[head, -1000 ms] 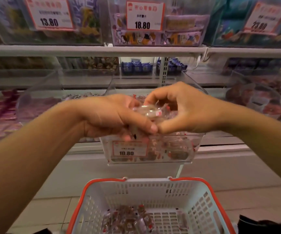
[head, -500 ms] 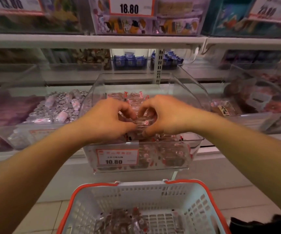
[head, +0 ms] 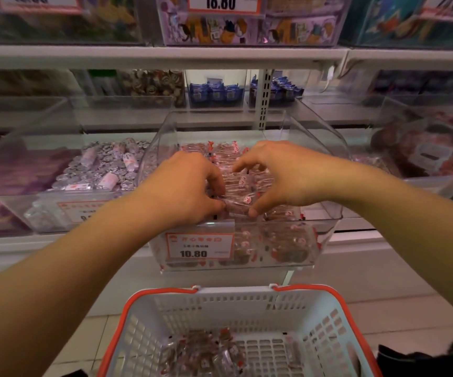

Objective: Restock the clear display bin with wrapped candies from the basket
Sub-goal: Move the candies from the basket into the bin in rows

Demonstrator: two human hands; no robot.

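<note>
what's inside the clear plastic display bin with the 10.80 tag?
The clear plastic display bin holds red-and-white wrapped candies, piled toward the front. Left hand and right hand set more on top and cover the pile's middle; the price tag hides the front-left corner.

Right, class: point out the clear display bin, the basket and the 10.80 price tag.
clear display bin [head: 326, 227]: head view, front right rim.
basket [head: 236, 299]: head view, far white wall.
10.80 price tag [head: 199, 246]: head view, middle of the label.

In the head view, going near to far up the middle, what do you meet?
Basket with loose candies → 10.80 price tag → clear bin front → left hand and right hand over the wrapped candies → blue packets behind.
</note>
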